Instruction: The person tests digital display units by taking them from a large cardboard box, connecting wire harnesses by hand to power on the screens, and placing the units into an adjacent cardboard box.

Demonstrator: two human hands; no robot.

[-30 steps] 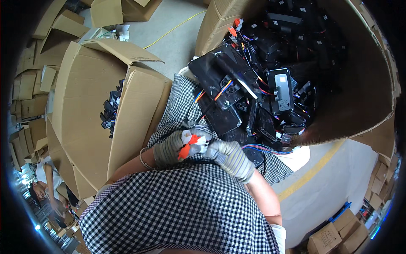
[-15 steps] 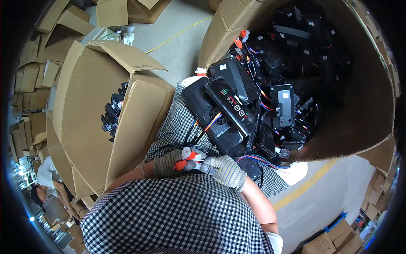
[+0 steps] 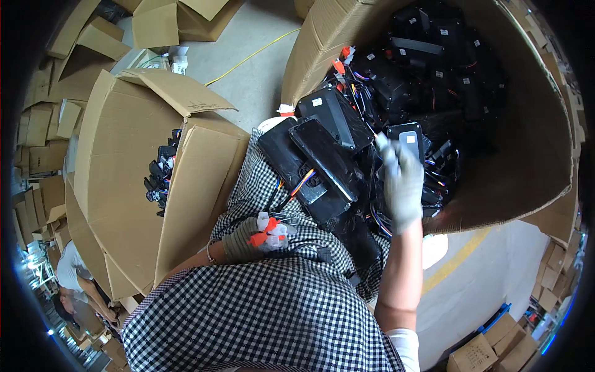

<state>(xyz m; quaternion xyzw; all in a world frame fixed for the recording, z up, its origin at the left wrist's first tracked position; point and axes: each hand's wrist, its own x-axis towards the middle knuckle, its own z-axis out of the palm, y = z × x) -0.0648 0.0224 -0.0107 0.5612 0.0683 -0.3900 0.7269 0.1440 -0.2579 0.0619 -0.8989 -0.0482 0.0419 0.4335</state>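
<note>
Black units crowd open carton.

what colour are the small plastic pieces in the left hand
The plastic pieces in the left hand are orange-red and white; head view.

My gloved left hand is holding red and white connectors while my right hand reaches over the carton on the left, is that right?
Not quite: the head view shows your right hand over black device housings at the mouth of the large carton on the right. Your gloved left hand holds red and white connectors.
</note>
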